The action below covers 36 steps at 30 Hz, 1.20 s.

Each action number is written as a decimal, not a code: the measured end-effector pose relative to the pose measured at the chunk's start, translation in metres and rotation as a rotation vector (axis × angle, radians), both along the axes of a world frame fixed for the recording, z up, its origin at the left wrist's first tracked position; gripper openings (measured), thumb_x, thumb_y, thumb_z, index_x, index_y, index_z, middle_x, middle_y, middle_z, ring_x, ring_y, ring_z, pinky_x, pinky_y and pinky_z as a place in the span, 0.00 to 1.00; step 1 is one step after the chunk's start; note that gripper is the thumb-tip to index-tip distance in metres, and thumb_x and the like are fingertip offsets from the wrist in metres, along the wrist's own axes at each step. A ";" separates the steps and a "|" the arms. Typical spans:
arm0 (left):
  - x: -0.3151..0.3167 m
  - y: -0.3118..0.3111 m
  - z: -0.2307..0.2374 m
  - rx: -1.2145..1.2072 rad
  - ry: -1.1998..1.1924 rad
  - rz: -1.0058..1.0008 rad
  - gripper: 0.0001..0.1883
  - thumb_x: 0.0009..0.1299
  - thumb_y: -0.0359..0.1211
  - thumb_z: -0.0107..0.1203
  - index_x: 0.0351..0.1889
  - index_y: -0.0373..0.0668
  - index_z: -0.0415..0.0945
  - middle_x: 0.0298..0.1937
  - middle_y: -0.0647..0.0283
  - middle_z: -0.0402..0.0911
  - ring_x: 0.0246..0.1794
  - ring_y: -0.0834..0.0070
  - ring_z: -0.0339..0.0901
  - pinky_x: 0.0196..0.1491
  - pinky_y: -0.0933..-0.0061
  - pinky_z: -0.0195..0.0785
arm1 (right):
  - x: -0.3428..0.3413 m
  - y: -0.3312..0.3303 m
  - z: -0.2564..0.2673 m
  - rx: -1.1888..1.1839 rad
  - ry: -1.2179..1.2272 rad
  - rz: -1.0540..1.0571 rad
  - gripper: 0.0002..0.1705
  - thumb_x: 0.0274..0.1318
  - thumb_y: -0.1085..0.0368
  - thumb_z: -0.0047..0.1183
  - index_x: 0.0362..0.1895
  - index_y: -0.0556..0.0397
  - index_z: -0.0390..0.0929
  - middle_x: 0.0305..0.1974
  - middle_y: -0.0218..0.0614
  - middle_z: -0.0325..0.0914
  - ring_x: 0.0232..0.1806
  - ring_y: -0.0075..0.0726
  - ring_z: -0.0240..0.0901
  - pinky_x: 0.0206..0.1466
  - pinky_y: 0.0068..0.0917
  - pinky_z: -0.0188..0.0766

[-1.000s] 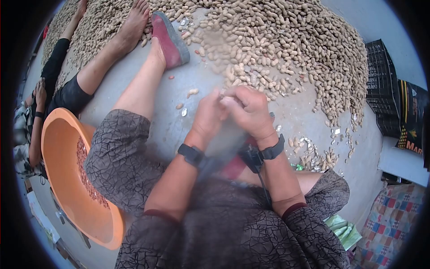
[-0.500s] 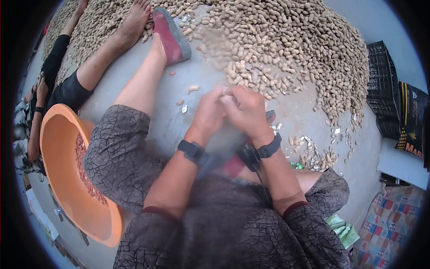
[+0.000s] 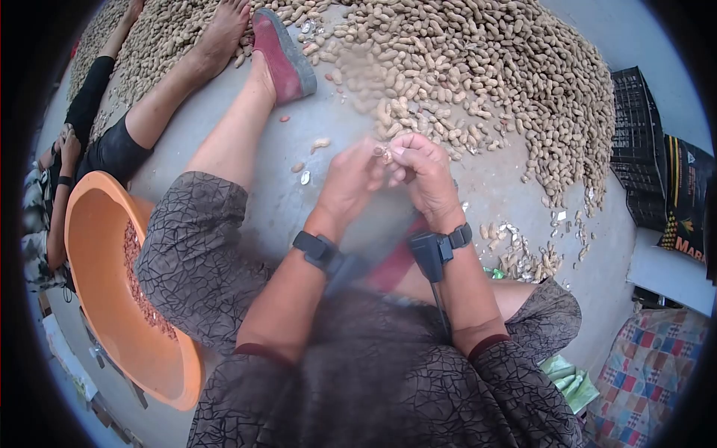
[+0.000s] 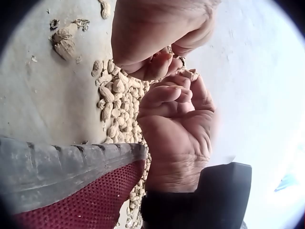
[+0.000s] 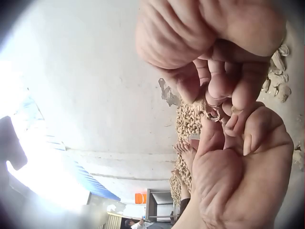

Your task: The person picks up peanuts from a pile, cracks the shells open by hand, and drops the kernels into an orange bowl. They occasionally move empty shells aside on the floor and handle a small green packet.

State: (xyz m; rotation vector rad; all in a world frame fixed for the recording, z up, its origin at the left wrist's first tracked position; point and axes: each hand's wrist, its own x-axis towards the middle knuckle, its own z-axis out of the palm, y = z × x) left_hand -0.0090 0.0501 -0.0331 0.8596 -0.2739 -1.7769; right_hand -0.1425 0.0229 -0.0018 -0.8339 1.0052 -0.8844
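Both hands meet in front of the body. The left hand [image 3: 349, 178] and right hand [image 3: 429, 175] pinch a broken peanut shell [image 3: 385, 154] between their fingertips. In the right wrist view the cracked shell [image 5: 211, 112] shows between the right hand [image 5: 209, 33] above and the left hand [image 5: 243, 171] below. A bit of shell [image 4: 190, 74] also shows in the left wrist view, by the fingertips of the left hand [image 4: 159, 33] and right hand [image 4: 176, 129]. Whether a kernel remains inside cannot be told. Beyond the hands lies a heap of unshelled peanuts [image 3: 478, 67].
An orange tub [image 3: 97, 246] holding reddish kernels [image 3: 142, 291] stands at the left. Empty shells [image 3: 523, 257] lie right of the hands. Black crates [image 3: 638, 142] and a printed bag [image 3: 686, 194] stand at the far right. Another person's bare leg [image 3: 168, 97] stretches across the upper left.
The closely bunched hands have turned and loosened, with the fingers spread more and the broken shell now showing between the fingertips. The right wrist has rotated.
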 end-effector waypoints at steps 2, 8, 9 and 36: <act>0.000 -0.001 -0.001 -0.003 0.001 0.005 0.13 0.72 0.40 0.44 0.34 0.42 0.72 0.28 0.70 0.70 0.24 0.85 0.63 0.22 0.82 0.52 | 0.000 -0.001 -0.002 0.038 -0.069 -0.019 0.06 0.52 0.68 0.51 0.31 0.59 0.74 0.21 0.30 0.72 0.19 0.20 0.67 0.24 0.18 0.67; 0.001 -0.001 -0.007 0.033 0.021 -0.020 0.13 0.73 0.41 0.43 0.37 0.41 0.72 0.30 0.69 0.72 0.25 0.83 0.66 0.24 0.81 0.56 | 0.013 0.010 0.023 -0.219 0.197 0.087 0.06 0.51 0.69 0.53 0.33 0.58 0.75 0.25 0.28 0.75 0.22 0.17 0.68 0.25 0.16 0.65; 0.000 -0.002 -0.004 0.064 0.043 -0.005 0.14 0.73 0.41 0.43 0.39 0.40 0.72 0.32 0.68 0.73 0.27 0.82 0.68 0.26 0.80 0.59 | 0.016 0.011 0.019 -0.441 0.369 0.110 0.06 0.50 0.70 0.54 0.32 0.58 0.75 0.24 0.27 0.74 0.21 0.16 0.67 0.25 0.15 0.64; 0.007 -0.004 0.010 -0.061 -0.082 -0.061 0.11 0.70 0.35 0.45 0.37 0.38 0.74 0.30 0.69 0.73 0.25 0.85 0.64 0.25 0.83 0.53 | -0.005 -0.001 -0.013 0.054 -0.105 -0.023 0.06 0.54 0.67 0.48 0.32 0.58 0.73 0.23 0.29 0.72 0.19 0.19 0.66 0.24 0.18 0.68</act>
